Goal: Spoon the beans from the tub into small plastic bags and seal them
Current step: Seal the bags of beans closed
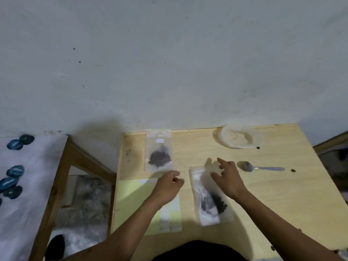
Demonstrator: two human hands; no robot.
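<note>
Two bags in play. Filled bag [159, 153] lies flat at the desk's [282, 194] far left edge, beans pooled in its lower half; looks parked out of the way, seal state too blurred to tell. Second bag [210, 196] lies near the front, mouth end pointing away from the person, dark beans [220, 202] bunched at its near end. Likely laid flat so the top strip can be pressed closed.

Right hand [228, 178] hovers over that bag's mouth end, fingers spread and relaxed, gripping nothing; contact with the plastic unclear from blur. Left hand [169, 182] sits just left of the bag, fingers loosely curled, apparently empty, though a pinch on something small can't be ruled out.

Spoon [259, 167] rests on the desk just right of the right hand, bowl toward it, empty. Tub [238, 137] sits at the far edge, looks nearly or fully empty.

Clutter: yellow-green sheet [131, 202] under the left forearm, stray beans on the desk right of the spoon and by the tub. Nothing blocks the bag mouth. Blue objects [16, 170] on a white surface off to the left, well apart, irrelevant.
</note>
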